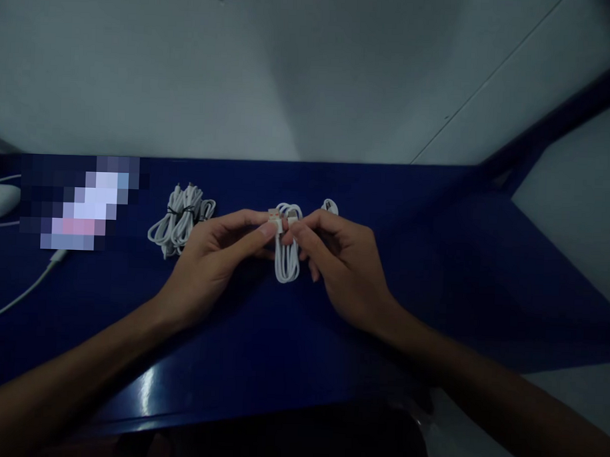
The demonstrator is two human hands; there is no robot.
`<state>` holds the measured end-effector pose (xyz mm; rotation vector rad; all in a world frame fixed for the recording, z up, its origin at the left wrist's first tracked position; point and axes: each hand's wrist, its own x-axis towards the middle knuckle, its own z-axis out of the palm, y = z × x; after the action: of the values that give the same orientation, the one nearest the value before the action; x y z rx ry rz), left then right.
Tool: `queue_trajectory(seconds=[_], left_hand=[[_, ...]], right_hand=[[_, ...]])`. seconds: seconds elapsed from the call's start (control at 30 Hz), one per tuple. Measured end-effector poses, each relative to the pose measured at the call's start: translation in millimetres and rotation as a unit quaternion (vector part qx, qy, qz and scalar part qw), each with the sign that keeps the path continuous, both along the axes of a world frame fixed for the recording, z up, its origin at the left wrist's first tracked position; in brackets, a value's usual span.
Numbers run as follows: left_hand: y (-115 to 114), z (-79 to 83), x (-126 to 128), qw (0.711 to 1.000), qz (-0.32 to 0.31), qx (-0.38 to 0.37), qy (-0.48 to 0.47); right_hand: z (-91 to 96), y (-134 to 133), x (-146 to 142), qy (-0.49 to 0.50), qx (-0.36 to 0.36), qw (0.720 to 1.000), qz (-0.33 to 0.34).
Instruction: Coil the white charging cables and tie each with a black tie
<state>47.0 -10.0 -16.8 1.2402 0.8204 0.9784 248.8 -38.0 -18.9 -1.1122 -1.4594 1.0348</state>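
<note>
Between my two hands hangs a white USB cable (287, 262), coiled into a long narrow bundle. My left hand (219, 242) pinches its USB plug end between thumb and fingers. The cable's other connector end is gripped by the thumb and fingertips of my right hand (341, 250). Left of my left hand lies a pile of coiled white cables (178, 217), some bound with black ties. Another white cable (330, 206) shows just behind my right hand, which partly hides it.
A blue table (260, 353) stands against a pale wall (190, 71). On the left are a blurred-out bright object (93, 204), a white cord (33, 288) leading to it, and a white rounded object (2, 201). A blue frame bar (553, 127) slants at the right.
</note>
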Motion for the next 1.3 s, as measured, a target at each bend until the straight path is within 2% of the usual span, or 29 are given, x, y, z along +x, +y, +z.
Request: queue_trajectory(seconds=[0.17,0.5,0.73,1.3], left_hand=[[2.2,0.3,-1.5,1.0,-0.013,-0.007,-0.001],[2.6,-4.5,-5.3,0.999,0.024,-0.003,0.033],[2.5,-2.3,-4.0,1.0,0.011,-0.027,0.009],[0.7,0.7,-2.6,0.998,-0.027,-0.054,-0.031]], right_hand=[[0.7,-0.8,-0.4,0.002,0.005,1.0,0.012],[2.9,-3.3,1.4,-0.017,-0.028,0.999,0.043],[8.3,-4.1,2.0,0.003,-0.051,0.997,0.058],[4.8,-2.3,3.8,-0.007,-0.018,0.998,0.052]])
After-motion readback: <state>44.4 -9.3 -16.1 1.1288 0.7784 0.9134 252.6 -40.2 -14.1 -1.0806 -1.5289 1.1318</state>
